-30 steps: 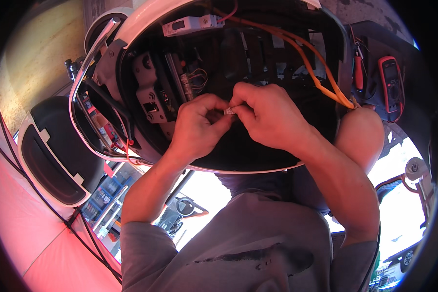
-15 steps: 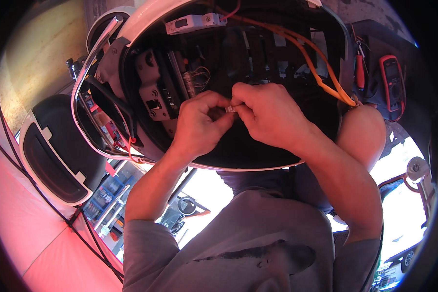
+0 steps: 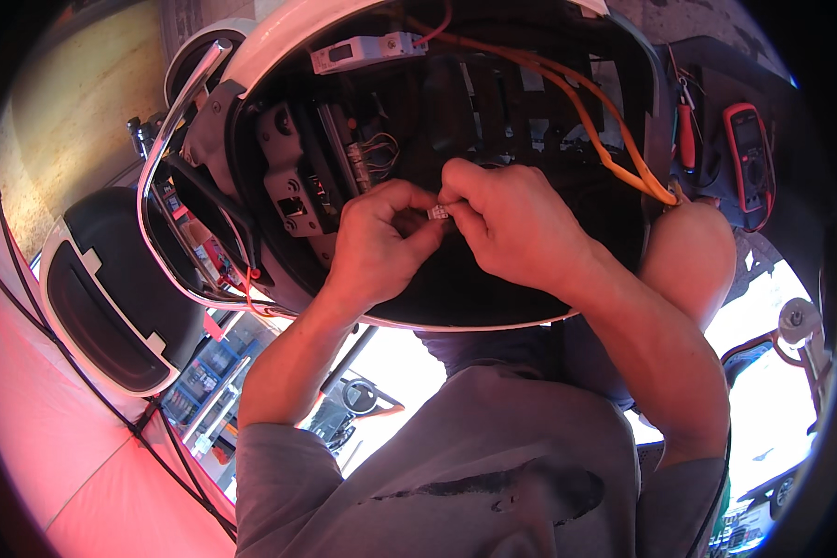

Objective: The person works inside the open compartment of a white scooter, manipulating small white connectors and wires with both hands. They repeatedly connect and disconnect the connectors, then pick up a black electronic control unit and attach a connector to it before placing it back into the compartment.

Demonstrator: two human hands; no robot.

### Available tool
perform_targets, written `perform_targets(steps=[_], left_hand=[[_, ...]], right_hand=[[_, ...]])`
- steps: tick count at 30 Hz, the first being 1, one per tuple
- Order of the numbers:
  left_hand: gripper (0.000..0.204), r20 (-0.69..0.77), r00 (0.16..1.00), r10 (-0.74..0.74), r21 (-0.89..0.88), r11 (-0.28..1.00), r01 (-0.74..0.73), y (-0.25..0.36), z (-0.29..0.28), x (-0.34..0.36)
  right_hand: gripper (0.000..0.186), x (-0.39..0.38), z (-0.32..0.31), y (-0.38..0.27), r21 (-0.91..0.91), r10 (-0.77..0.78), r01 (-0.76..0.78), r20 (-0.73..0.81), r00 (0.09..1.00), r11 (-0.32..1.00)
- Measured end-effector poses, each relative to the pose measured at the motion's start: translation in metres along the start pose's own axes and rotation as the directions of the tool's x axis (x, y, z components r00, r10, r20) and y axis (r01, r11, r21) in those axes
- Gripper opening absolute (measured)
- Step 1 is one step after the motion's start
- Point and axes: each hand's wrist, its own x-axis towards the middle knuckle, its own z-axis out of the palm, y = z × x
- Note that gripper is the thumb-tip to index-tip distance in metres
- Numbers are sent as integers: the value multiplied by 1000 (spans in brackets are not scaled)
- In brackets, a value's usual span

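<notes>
Between my fingertips is a small whitish plastic piece (image 3: 438, 213) that looks like a wire connector. My left hand (image 3: 381, 237) pinches it with thumb and forefinger. From the other side my right hand (image 3: 516, 223) has its fingers closed at the connector's end; exactly what they grip there is hidden. Both hands are above the dark open compartment of a white-rimmed vehicle body (image 3: 465, 325). Just beyond my left hand, thin wires (image 3: 381, 149) loop beside a metal bracket (image 3: 284, 167).
A white circuit breaker (image 3: 367, 53) sits at the compartment's far edge. Thick orange cables (image 3: 591, 121) run to the right rim. Farther right lie a red-handled screwdriver (image 3: 685, 135) and a red multimeter (image 3: 750, 158). A chrome rail (image 3: 149, 219) curves along the left, near a black padded backrest (image 3: 112, 307).
The connector has turned a little and more of it shows between my fingers. Both hands stay in nearly the same place. The view has shifted slightly.
</notes>
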Motion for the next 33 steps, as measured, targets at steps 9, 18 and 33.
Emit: perform_targets(steps=[9,18,33], left_hand=[[13,-11,1000,15,9,1000,-14,1,1,0],[12,-15,998,-58,7,998,58,7,1,0],[13,-45,998,48,59,997,-46,6,1,-1]], right_hand=[[7,0,3,-1,-95,-71,70,-1,998,993],[7,-1,3,-4,-79,-44,42,-15,999,996],[10,0,0,-1,42,41,-42,5,999,998]])
